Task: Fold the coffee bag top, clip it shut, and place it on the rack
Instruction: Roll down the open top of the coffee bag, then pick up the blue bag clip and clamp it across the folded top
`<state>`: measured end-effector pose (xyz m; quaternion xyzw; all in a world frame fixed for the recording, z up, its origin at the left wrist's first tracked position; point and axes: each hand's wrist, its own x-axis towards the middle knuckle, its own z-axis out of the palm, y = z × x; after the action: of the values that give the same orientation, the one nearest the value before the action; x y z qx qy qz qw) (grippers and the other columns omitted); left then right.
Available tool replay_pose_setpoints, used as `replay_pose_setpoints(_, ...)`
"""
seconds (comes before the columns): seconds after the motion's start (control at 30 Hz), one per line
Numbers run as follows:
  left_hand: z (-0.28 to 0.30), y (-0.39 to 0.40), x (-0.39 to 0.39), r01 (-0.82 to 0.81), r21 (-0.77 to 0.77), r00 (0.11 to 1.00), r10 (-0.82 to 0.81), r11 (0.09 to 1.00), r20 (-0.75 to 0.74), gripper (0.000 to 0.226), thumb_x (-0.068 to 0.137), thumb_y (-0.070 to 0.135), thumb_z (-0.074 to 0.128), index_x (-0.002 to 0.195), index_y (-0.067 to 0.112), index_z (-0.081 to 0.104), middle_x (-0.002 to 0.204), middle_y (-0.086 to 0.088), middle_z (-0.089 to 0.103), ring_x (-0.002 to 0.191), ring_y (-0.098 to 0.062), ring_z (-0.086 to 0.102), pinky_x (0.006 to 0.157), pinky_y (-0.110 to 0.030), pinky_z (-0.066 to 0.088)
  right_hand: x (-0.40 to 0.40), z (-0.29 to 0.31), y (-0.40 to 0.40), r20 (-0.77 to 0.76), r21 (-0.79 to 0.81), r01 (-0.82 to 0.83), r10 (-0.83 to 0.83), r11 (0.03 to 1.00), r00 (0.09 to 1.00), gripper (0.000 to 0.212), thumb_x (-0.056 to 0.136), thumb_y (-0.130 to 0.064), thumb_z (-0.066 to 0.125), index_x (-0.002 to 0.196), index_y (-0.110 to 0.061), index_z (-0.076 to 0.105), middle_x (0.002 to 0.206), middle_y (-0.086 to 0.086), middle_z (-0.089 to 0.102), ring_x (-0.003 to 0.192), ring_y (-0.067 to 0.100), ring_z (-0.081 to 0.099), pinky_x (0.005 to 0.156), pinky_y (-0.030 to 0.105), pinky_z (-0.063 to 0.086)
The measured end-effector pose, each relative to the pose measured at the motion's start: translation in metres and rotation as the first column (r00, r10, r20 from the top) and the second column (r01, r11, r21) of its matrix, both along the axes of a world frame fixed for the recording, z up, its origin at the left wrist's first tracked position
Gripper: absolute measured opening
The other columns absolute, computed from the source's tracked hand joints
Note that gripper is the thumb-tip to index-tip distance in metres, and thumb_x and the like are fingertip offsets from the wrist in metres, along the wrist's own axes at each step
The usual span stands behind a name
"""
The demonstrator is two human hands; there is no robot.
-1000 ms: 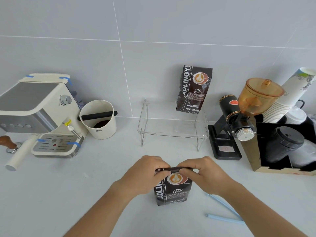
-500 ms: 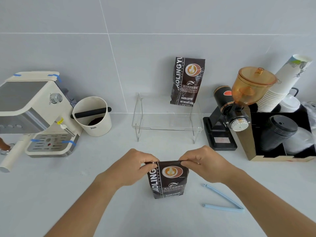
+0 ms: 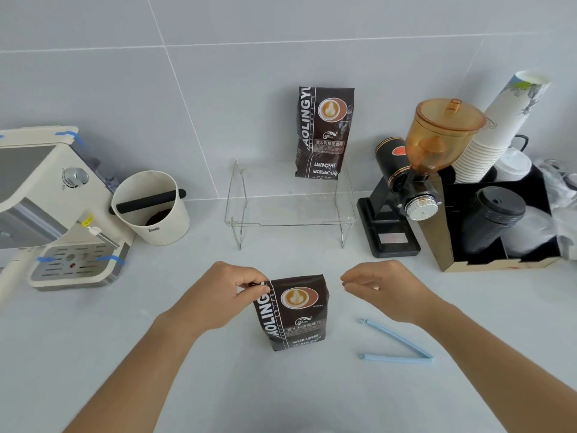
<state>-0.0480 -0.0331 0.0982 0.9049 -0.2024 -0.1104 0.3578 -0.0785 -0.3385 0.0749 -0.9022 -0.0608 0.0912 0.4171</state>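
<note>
- Bag (image 3: 293, 310) stands upright on the worktop (image 3: 218, 385), near the front edge, between both hands, top folded down.
- Left hand (image 3: 218, 295) pinches the bag's top left corner with thumb and fingers, holding the fold.
- Right hand (image 3: 387, 289) is off the bag, just beside its top right corner, fingers loosely curled, holding nothing.
- Clip (image 3: 396, 342) lies open in a V on the worktop, right of the bag, below the right hand, touching neither.
- Rack (image 3: 290, 220) is clear acrylic, behind the bag by the wall; a second bag (image 3: 323, 132) stands at its back right, front and left free.
- Step in hand, as I judge: fetch the clip with the right hand.
- Do it well: keep the left pinch firm so the fold doesn't spring open; bag looks stiff and foil-like.
- Grab the clip near the hinge end, jaws kept apart.
- Slide it across the full fold from the right side, level, then snap shut.
- Risk: the bag tips if pushed sideways; left hand should brace it.
</note>
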Motion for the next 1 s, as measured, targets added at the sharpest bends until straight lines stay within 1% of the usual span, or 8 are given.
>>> replay_pose_setpoints(0.1,-0.003,0.000,-0.004,-0.021,-0.021,1.000,0.020,1.000,-0.012,0.011,0.088,0.017,0.067,0.082,0.020,0.076,0.080,0.007,0.077,0.078,-0.010,0.070,0.068,-0.020,0.050,-0.015,-0.041,-0.031,-0.098,-0.267,0.085,-0.114,0.960,0.989,0.013,0.088,-0.022,0.064,0.097,-0.021,0.074,0.093,-0.008,0.076,0.083,0.007,0.068,0.080,0.022,0.052)
replay_pose_setpoints(0.17,-0.002,0.000,-0.007,-0.036,-0.044,0.999,0.035,0.998,-0.021,0.014,0.088,0.015,0.068,0.079,0.022,0.076,0.080,0.012,0.077,0.078,-0.004,0.071,0.065,-0.013,0.048,-0.027,-0.067,-0.049,-0.191,-0.406,0.113,-0.205,0.907,0.960,0.017,0.089,-0.027,0.060,0.103,-0.026,0.071,0.101,-0.007,0.073,0.087,0.010,0.065,0.082,0.026,0.052)
replay_pose_setpoints(0.3,-0.002,-0.004,-0.011,-0.080,-0.084,0.996,0.077,0.993,-0.043,0.012,0.086,0.009,0.069,0.080,0.015,0.077,0.079,0.012,0.075,0.055,0.010,0.061,0.053,-0.004,0.038,-0.051,-0.100,-0.071,-0.334,-0.554,0.055,-0.283,0.831,0.899,0.023,0.089,-0.031,0.058,0.110,-0.031,0.065,0.110,-0.005,0.063,0.095,0.017,0.061,0.081,0.029,0.052)
replay_pose_setpoints(0.37,-0.003,-0.003,-0.012,-0.092,-0.084,0.995,0.088,0.992,-0.049,0.012,0.086,0.010,0.070,0.080,0.017,0.078,0.077,0.012,0.076,0.055,0.006,0.062,0.051,-0.009,0.040,-0.057,-0.108,-0.075,-0.354,-0.584,0.030,-0.288,0.811,0.890,0.013,0.087,-0.031,0.057,0.097,-0.034,0.064,0.101,-0.005,0.059,0.091,0.019,0.060,0.078,0.031,0.053)
replay_pose_setpoints(0.47,-0.005,-0.003,-0.011,-0.103,-0.111,0.993,0.097,0.989,-0.060,0.016,0.085,0.008,0.071,0.076,0.021,0.076,0.076,0.012,0.076,0.065,0.000,0.070,0.052,-0.004,0.039,-0.060,-0.113,-0.078,-0.353,-0.592,0.041,-0.305,0.805,0.884,0.008,0.084,-0.030,0.056,0.086,-0.037,0.059,0.093,-0.006,0.055,0.087,0.020,0.060,0.071,0.030,0.051)
replay_pose_setpoints(0.67,-0.011,0.001,-0.011,-0.108,-0.113,0.994,0.104,0.988,-0.035,0.017,0.084,0.011,0.073,0.079,0.027,0.076,0.076,0.013,0.076,0.073,-0.010,0.073,0.069,-0.023,0.055,-0.066,-0.112,-0.081,-0.371,-0.592,0.025,-0.299,0.806,0.879,0.017,0.082,-0.025,0.055,0.083,-0.041,0.050,0.089,-0.008,0.053,0.087,0.020,0.058,0.071,0.029,0.049)
replay_pose_setpoints(0.8,-0.011,0.000,-0.012,-0.121,-0.131,0.992,0.117,0.984,-0.037,0.022,0.083,0.008,0.073,0.076,0.030,0.076,0.075,0.013,0.076,0.071,-0.009,0.073,0.067,-0.017,0.053,-0.072,-0.108,-0.086,-0.368,-0.624,0.049,-0.348,0.780,0.862,0.014,0.083,-0.020,0.051,0.074,-0.031,0.052,0.084,-0.003,0.057,0.075,0.021,0.057,0.058,0.028,0.045)
replay_pose_setpoints(1.0,-0.015,0.000,-0.012,-0.137,-0.153,0.990,0.133,0.979,-0.039,0.013,0.083,0.010,0.074,0.079,0.022,0.078,0.074,0.004,0.077,0.068,-0.019,0.072,0.067,-0.035,0.053,-0.076,-0.100,-0.082,-0.343,-0.636,0.053,-0.343,0.770,0.874,0.017,0.089,-0.022,0.048,0.072,-0.022,0.050,0.079,0.002,0.055,0.072,0.024,0.055,0.052,0.029,0.037)
